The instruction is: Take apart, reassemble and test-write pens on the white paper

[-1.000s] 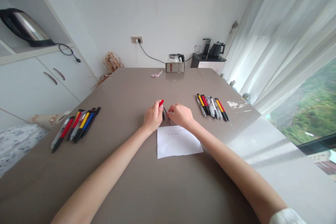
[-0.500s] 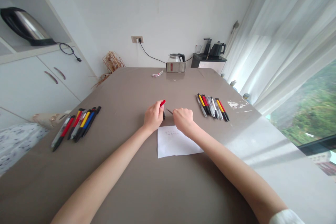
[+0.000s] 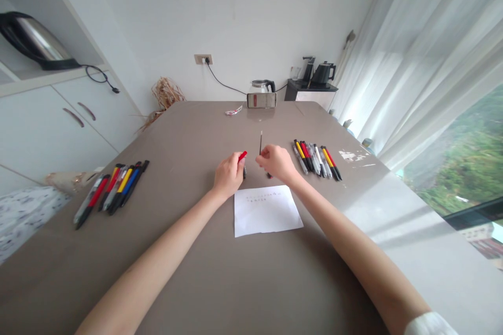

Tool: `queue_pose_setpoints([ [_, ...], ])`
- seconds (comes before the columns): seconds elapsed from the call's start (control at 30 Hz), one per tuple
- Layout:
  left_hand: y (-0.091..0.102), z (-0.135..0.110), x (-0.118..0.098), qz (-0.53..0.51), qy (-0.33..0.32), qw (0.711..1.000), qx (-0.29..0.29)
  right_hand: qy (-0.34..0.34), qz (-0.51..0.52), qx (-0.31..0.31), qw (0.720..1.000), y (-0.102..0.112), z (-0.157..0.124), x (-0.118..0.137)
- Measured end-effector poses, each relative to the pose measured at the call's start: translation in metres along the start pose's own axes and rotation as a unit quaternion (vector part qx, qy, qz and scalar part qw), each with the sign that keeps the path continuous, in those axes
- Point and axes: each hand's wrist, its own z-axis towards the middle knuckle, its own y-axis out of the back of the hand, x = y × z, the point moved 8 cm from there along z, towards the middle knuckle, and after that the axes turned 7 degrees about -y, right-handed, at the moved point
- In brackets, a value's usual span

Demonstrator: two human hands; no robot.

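Thin dark pen refill point(image 3: 260, 142) stands nearly upright above the brown worktop point(image 3: 188, 131), its lower end pinched in the fingers of my right hand point(image 3: 277, 163). I judge it light, slender and easily bent, so it is best gripped low and gently. My left hand point(image 3: 229, 175) is closed around a red-ended black pen barrel point(image 3: 242, 156), near the white paper sheet point(image 3: 267, 212).

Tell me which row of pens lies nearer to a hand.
The right row of pens, beside the right hand holding a thin rod; the left row lies far from the left hand, which grips a red-tipped pen.
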Motion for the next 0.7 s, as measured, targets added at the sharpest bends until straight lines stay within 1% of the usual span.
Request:
queue_pose_setpoints([
  [0.07, -0.001, 0.000, -0.001, 0.006, -0.007, 1.000, 0.004, 0.037, 0.141, -0.036, 0.989, 0.014, -0.002, 0.007],
  [0.13, -0.001, 0.000, -0.003, 0.011, -0.012, 1.000, 0.010, 0.057, 0.242, -0.052, 0.967, 0.022, -0.005, 0.012],
  [0.17, -0.001, 0.000, -0.003, 0.014, -0.013, 1.000, 0.013, 0.059, 0.274, -0.056, 0.958, 0.023, -0.006, 0.013],
  [0.23, 0.000, 0.000, -0.004, 0.018, -0.011, 1.000, 0.016, 0.060, 0.304, -0.057, 0.949, 0.023, -0.007, 0.014],
  [0.37, 0.001, 0.000, -0.005, 0.018, -0.011, 1.000, 0.019, 0.080, 0.280, -0.059, 0.955, 0.019, -0.008, 0.017],
  [0.5, 0.000, 0.000, -0.004, 0.027, -0.007, 0.999, 0.020, 0.131, 0.219, -0.061, 0.965, 0.015, -0.010, 0.023],
  [0.6, 0.000, -0.001, 0.000, 0.019, 0.010, 1.000, 0.013, 0.150, 0.159, -0.043, 0.975, 0.005, -0.012, 0.027],
  [0.7, 0.001, -0.001, 0.004, 0.000, 0.026, 1.000, -0.002, 0.138, 0.083, -0.016, 0.987, -0.012, -0.011, 0.024],
])
